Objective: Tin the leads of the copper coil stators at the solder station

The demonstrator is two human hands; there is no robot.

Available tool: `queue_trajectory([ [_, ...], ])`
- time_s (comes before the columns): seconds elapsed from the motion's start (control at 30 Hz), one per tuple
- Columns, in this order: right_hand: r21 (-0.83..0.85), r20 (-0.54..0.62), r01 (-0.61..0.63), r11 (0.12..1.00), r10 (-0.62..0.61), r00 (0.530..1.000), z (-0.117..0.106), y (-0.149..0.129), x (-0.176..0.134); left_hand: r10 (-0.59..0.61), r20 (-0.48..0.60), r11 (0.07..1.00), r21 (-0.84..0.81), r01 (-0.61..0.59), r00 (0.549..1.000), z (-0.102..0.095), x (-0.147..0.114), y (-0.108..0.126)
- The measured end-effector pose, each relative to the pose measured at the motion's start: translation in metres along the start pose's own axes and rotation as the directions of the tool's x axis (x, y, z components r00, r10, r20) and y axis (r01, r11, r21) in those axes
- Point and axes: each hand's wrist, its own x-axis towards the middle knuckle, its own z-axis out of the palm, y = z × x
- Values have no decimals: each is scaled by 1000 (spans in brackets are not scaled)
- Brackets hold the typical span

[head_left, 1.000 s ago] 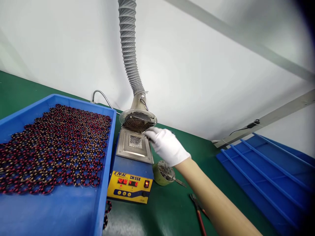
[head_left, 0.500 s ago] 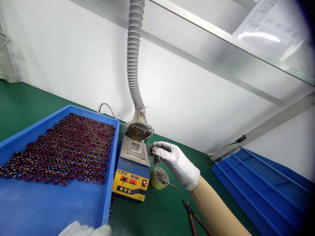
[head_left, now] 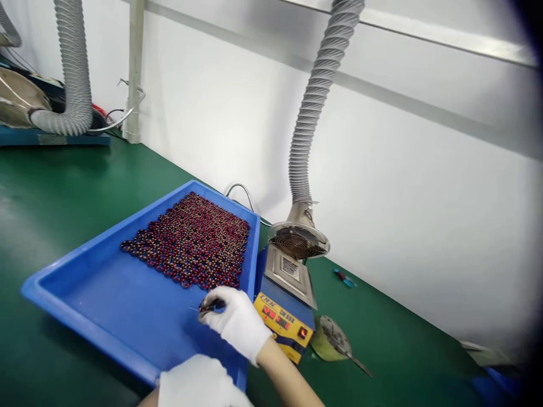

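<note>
My right hand (head_left: 237, 322), in a white glove, is over the near part of the blue tray (head_left: 97, 316). Its thumb and fingers pinch a small dark wire-wound ring coil (head_left: 207, 307), from which a thin wire end sticks out to the left. Just beyond it lies a dense bed of similar ring coils (head_left: 190, 243) with red and copper-coloured windings. My left hand (head_left: 199, 384), also gloved, is at the tray's front edge; its fingers are cut off or hidden, so their pose does not show.
Right of the tray stands a blue and yellow solder pot (head_left: 282, 322) under a fume hood (head_left: 299, 240) on a grey hose. A small tub (head_left: 328, 342) with a metal tool is beside it. A blue-handled tool (head_left: 344, 278) lies farther back.
My right hand has moved left from beside the solder pot to over the tray, still pinching a ring coil. The view has turned left, and more of my left hand shows.
</note>
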Motion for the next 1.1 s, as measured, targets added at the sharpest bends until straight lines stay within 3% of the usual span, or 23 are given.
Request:
queue_trajectory([
  [0.03,-182,62,27,983,-16,998,9,-4,9,-46,-3,998,35,46,999,4,3,-1],
  [0.1,-354,127,86,931,-43,991,21,-10,24,-88,6,994,64,88,996,15,8,-4],
  [0.23,-493,86,102,864,-69,994,22,-17,42,-159,3,985,74,158,987,25,10,-5],
  [0.37,-534,11,75,842,-82,997,-1,-23,32,-97,61,995,-6,97,993,11,3,-1],
  [0.43,-495,-107,61,867,-130,986,-19,-20,13,-48,101,996,-64,54,994,1,1,1],
  [0.5,-377,-294,22,926,-142,945,-34,-11,-14,15,135,991,-134,3,991,-8,0,3],
  [0.6,-180,-454,-98,979,6,891,-39,13,-61,67,181,976,-217,-26,981,-14,1,4],
  [0.7,-260,-305,-297,919,214,928,-21,36,-92,59,208,964,-265,-2,976,-13,0,3],
  [0.8,-302,-169,-368,879,331,929,2,49,-98,33,252,942,-332,54,967,-11,0,1],
  [0.97,-136,-232,-418,898,382,895,11,57,-93,-26,281,949,-293,112,959,-17,2,8],
  [1.1,177,-312,-367,913,406,859,-4,67,-106,-133,181,979,-127,158,974,-16,2,14],
])
